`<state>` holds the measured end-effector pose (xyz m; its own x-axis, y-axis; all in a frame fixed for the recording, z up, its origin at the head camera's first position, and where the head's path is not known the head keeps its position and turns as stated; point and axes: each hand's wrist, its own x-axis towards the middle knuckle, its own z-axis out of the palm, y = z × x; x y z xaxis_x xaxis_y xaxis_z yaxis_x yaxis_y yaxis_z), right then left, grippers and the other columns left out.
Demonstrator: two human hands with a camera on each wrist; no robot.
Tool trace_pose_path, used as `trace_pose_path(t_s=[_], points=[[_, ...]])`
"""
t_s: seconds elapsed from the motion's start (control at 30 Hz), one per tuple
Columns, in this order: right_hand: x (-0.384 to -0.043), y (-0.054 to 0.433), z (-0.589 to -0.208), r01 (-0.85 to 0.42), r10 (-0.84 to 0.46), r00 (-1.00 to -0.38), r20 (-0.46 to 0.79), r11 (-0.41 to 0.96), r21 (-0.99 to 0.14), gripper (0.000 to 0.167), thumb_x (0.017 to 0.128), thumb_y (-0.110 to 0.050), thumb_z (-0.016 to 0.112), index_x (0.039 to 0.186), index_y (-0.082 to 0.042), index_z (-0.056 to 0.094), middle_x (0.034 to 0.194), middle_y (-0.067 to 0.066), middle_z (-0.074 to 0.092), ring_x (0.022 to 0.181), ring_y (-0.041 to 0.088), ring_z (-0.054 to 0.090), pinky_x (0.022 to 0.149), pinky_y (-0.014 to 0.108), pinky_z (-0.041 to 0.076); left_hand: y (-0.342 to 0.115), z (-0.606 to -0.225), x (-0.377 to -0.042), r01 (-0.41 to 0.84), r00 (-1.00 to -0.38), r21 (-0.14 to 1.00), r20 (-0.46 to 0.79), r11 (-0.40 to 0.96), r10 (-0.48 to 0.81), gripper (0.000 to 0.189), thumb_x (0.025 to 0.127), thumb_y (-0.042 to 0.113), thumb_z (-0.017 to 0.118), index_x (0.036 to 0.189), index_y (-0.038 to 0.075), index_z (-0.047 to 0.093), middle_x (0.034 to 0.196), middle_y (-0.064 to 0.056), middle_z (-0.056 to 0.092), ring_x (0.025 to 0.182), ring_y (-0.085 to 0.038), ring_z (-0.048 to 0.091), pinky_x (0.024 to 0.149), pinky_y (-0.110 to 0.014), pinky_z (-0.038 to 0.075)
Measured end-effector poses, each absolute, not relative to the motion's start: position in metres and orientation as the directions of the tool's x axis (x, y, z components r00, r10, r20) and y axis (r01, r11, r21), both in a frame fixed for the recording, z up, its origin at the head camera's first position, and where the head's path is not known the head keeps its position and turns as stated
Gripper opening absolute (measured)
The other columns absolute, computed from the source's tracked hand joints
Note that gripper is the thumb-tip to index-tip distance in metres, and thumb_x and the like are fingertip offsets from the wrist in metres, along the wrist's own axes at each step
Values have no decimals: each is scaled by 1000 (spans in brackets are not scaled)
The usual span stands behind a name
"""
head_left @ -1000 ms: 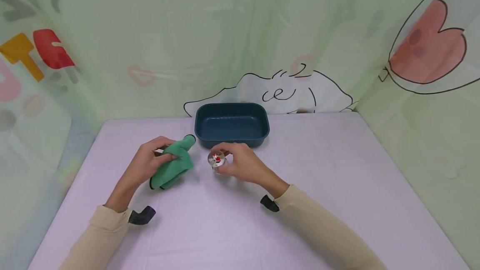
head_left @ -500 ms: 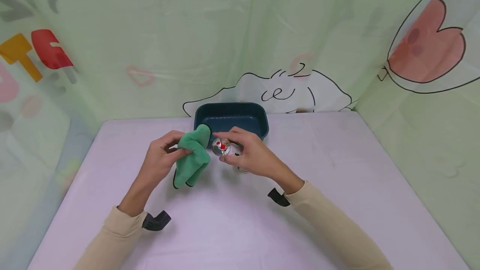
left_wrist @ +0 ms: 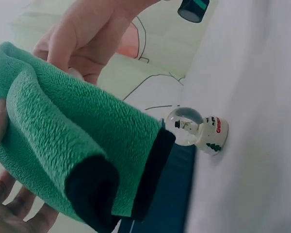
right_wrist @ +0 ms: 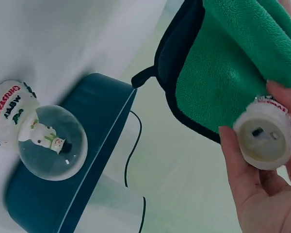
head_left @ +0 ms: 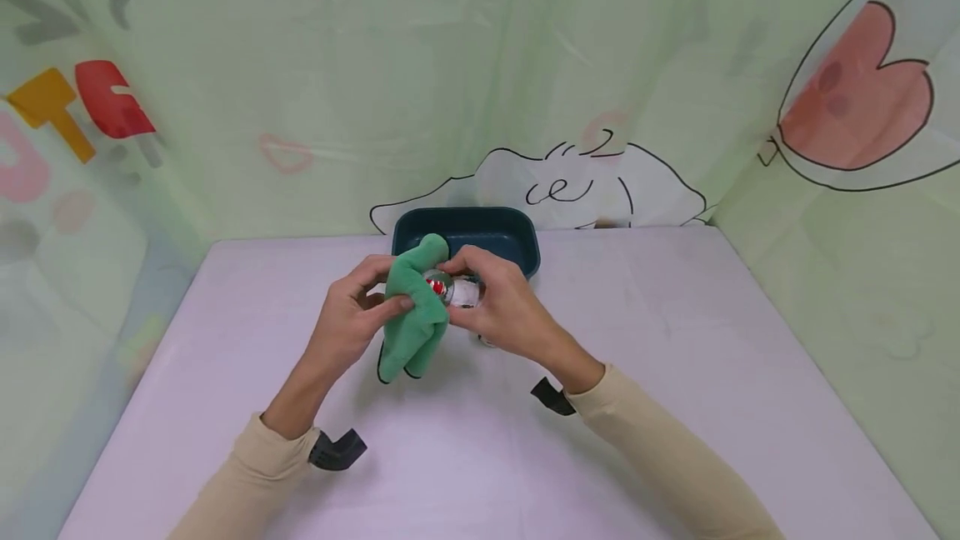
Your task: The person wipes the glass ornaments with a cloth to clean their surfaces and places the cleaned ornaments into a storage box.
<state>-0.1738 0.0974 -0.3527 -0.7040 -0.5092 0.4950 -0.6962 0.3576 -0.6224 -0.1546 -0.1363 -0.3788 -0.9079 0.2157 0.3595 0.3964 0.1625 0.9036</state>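
Observation:
My left hand (head_left: pixel 347 315) pinches a green cloth (head_left: pixel 411 327) with dark edging, bunched into folds. My right hand (head_left: pixel 504 294) grips a small snow globe (head_left: pixel 465 293) with a red figure inside, tipped on its side above the table. Its glass ball goes into the cloth's folds, partly covered by them. The right wrist view looks at the white underside of that globe's base (right_wrist: pixel 263 138), held between fingers and thumb. A second snow globe (left_wrist: pixel 214 135), with a snowman inside and lettering on its white base, stands upright on the table, mostly hidden under the right hand in the head view.
A dark blue rectangular bin (head_left: pixel 517 219) stands at the table's back, just beyond both hands. The pale table (head_left: pixel 637 340) meets printed curtains (head_left: pixel 375 65) at the back and sides. Black wrist mounts (head_left: pixel 337 450) stick out from both sleeves.
The left hand has moved right and up with the cloth, onto the globe's ball. My right hand has lifted the Santa-like globe slightly and tipped it sideways, base toward the right.

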Motion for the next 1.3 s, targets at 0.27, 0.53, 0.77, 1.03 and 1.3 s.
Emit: trace_pose_path(t_s=[0.27, 0.53, 0.77, 1.03, 1.3], points=[[-173, 97, -349, -748, -521, -657, 545, 359, -559, 40, 79, -6, 88, 114, -7, 69, 113, 5, 68, 100, 17, 60, 76, 28, 55, -127, -382, -152, 377, -906, 905, 318, 194, 280, 52, 91, 11, 78, 139, 18, 58, 129, -1, 62, 117, -22, 60, 94, -43, 54], [-178, 102, -351, -774, -562, -612, 556, 280, -568, 55, 81, 2, 83, 131, -6, 60, 128, 6, 58, 121, 20, 57, 94, 31, 57, -129, -380, -151, 387, -904, 915, 352, 113, 243, 57, 90, 4, 76, 142, 8, 54, 130, -9, 63, 116, -25, 63, 95, -38, 57], [-180, 111, -353, -783, -528, -573, 627, 127, -609, 52, 80, 8, 82, 127, -5, 63, 124, 8, 60, 120, 23, 60, 92, 36, 58, -132, -376, -150, 396, -894, 915, 368, 69, 254, 62, 91, 1, 73, 149, 13, 52, 136, -8, 60, 115, -22, 63, 91, -31, 57], [-183, 117, -353, -782, -533, -566, 629, 105, -614, 48, 79, 8, 82, 123, -4, 68, 118, 10, 66, 112, 24, 65, 88, 33, 59, -129, -373, -154, 472, -849, 879, 433, 66, 302, 58, 90, -1, 75, 143, 16, 59, 136, -3, 60, 113, -23, 62, 88, -31, 58], [-185, 121, -346, -609, -561, -706, 433, 167, -776, 48, 83, -1, 83, 128, -5, 67, 118, 7, 69, 101, 20, 70, 83, 33, 61, -130, -372, -157, 542, -809, 836, 492, 85, 324, 54, 88, -4, 76, 138, 10, 63, 137, -5, 60, 119, -23, 60, 90, -32, 59]])
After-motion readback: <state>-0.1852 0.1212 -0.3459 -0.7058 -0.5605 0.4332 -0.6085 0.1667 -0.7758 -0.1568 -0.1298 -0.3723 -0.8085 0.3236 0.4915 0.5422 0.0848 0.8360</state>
